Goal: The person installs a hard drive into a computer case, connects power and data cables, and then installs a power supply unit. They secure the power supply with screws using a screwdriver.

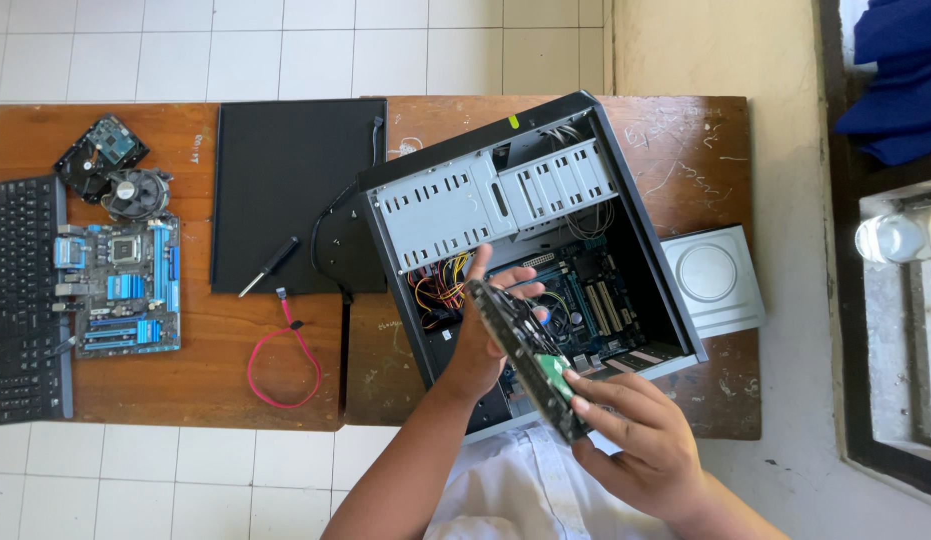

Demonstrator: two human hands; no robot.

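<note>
Both my hands hold a hard drive (526, 355) tilted on edge above an open black computer case (640, 235). My left hand (477, 345) grips its upper end, thumb up along the side. My right hand (640, 440) supports its lower end, fingers across the green circuit board. Inside the case I see a blue motherboard (595, 300), bundled coloured wires (437, 290) and a grey metal drive cage (495, 195). The case lies on its side on a brown wooden table (225, 350).
On the left lie a black keyboard (23, 300), a loose blue motherboard (120, 288), a cooler fan (137, 192) and another hard drive (100, 152). A black side panel (285, 190), a screwdriver (268, 266) and a red cable (285, 355) sit mid-table. A grey optical drive (713, 278) lies right of the case.
</note>
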